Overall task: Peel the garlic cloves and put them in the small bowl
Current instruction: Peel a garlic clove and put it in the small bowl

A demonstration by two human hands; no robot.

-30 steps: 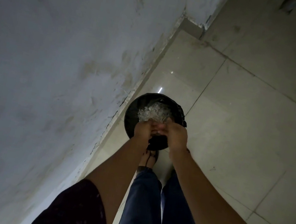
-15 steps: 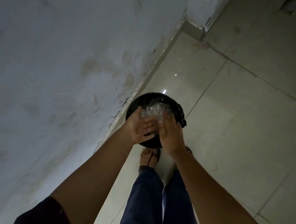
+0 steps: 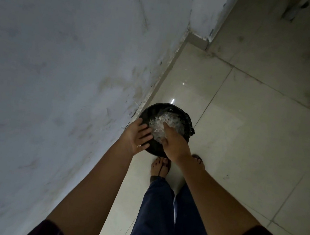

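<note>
Dim. Stained grey wall (image 3: pixel 54 81) left of left hand (image 3: pixel 136 137); glossy pale floor tiles (image 3: pixel 256 153) right of right hand (image 3: pixel 175 146).

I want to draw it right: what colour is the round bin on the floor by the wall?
Black. The round bin shows best in the head view.

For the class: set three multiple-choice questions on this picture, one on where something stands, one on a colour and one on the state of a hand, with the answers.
1. Where does the bin stand?
A. On a table
B. On the floor beside the wall
C. In a sink

2. What colour are the trousers?
A. Dark blue
B. White
C. Red

3. How is the left hand?
A. Clenched in a fist
B. Open, palm up
C. Gripping a knife

Answers: 1 B, it sits on the tiled floor against the wall; 2 A, both legs show dark blue cloth; 3 B, its fingers are straight over the bin.
</note>
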